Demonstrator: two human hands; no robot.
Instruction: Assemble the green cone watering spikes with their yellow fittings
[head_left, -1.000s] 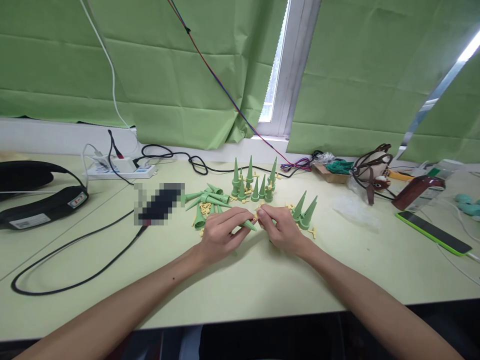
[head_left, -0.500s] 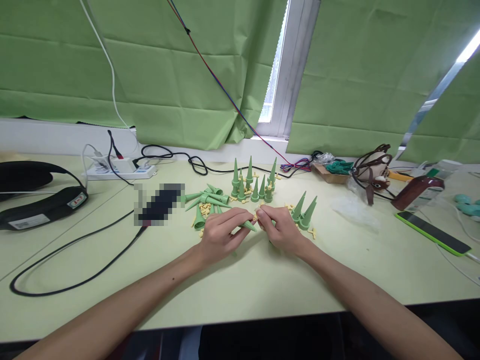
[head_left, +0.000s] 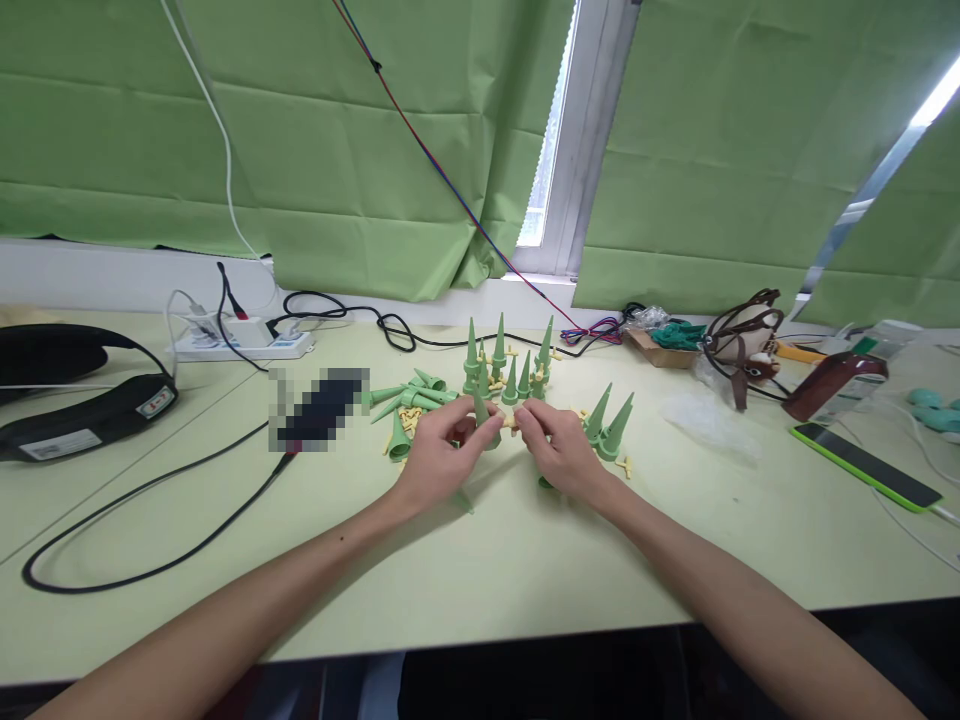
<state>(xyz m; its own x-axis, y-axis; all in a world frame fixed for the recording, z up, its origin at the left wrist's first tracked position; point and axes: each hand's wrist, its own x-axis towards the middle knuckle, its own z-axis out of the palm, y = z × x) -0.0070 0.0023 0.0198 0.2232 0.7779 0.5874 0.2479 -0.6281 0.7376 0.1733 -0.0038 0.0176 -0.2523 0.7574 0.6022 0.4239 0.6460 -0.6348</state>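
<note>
Closed around a green plastic spike [head_left: 481, 404], my left hand [head_left: 437, 452] holds it with the tip upward. Fingertips of my right hand [head_left: 561, 452] pinch a small yellow valve [head_left: 509, 423], which meets the side of the spike; how far it sits in cannot be told. Behind my hands, several green spikes [head_left: 501, 345] stand upright with yellow pieces on and around them. Two more upright spikes [head_left: 613, 430] are just right of my right hand. Loose green spikes [head_left: 400, 440] and yellow valves [head_left: 409, 420] lie heaped beyond my left hand.
A pixelated dark device [head_left: 322, 408] with a black cable lies at left, near a power strip [head_left: 240, 345] and a black case [head_left: 90, 420]. At right are a phone [head_left: 866, 466], a brown bottle [head_left: 838, 387], a clear plastic bag [head_left: 712, 425] and a small cardboard box [head_left: 652, 350].
My left hand has turned the spike from lying tip-right to tip-up. The yellow valve in my right fingers now meets the spike's side.
</note>
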